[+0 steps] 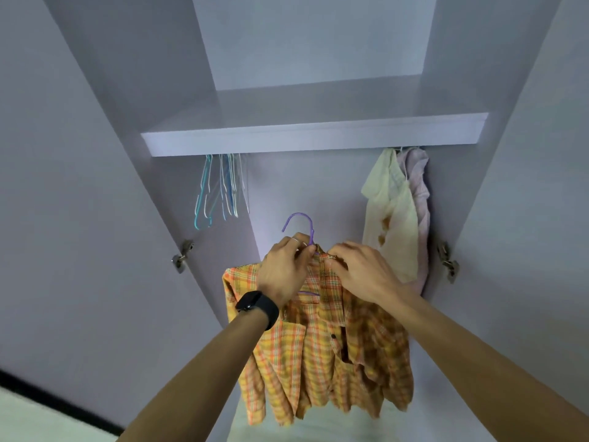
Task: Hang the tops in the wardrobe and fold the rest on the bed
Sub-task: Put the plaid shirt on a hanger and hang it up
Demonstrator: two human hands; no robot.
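- The left hand [285, 269] is up at the neck of a purple hanger [299, 220], fingers curled and pinching it right where it meets the collar. There's a black watch [258, 306] on that wrist and a thin ring [294, 240] on one finger.
- The right hand [360, 271] is just beside it, fingers curled as well, pinching the collar of the plaid shirt [318, 352].
- The shirt is an orange and yellow check. It's draped over the hanger and dangles in front of the open wardrobe [306, 183], held in the air below the shelf [312, 137]. The hook points up and isn't hooked on anything.
- Under the shelf on the left there's a bunch of empty hangers [220, 186], blue and white thin ones, well apart from the shirt.
- Over on the right a cream top [390, 212] hangs with a brownish stain on it, and a pink top [419, 193] sits right behind it, touching.
- Metal door hinges [183, 255] show on both sides of the opening.
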